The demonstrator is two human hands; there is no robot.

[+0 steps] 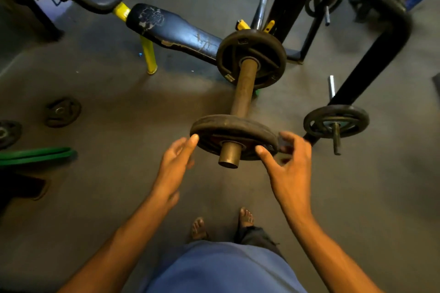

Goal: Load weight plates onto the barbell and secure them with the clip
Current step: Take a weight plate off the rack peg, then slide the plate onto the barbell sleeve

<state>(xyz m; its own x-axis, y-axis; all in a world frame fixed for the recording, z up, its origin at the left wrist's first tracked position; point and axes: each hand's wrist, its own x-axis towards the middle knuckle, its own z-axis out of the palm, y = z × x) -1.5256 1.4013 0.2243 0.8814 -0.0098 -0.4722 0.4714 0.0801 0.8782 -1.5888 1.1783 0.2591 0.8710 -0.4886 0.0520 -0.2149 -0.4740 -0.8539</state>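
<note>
The brown barbell sleeve (243, 93) points toward me from the rack. One black weight plate (269, 54) sits far up the sleeve against the collar. A second black plate (228, 126) sits near the sleeve's open end. My left hand (175, 164) is open, with its fingertips touching that plate's left rim. On the plate's right side, my right hand (289, 162) has its fingers spread, the thumb on the plate's face and the other fingers at the rim. No clip is in view on the sleeve.
A black and yellow bench (171, 28) lies at the back left. A black frame (371, 59) with a plate on a peg (336, 121) stands right. Loose plates (62, 112) and a green band (38, 154) lie on the floor at left. My feet (223, 223) are below.
</note>
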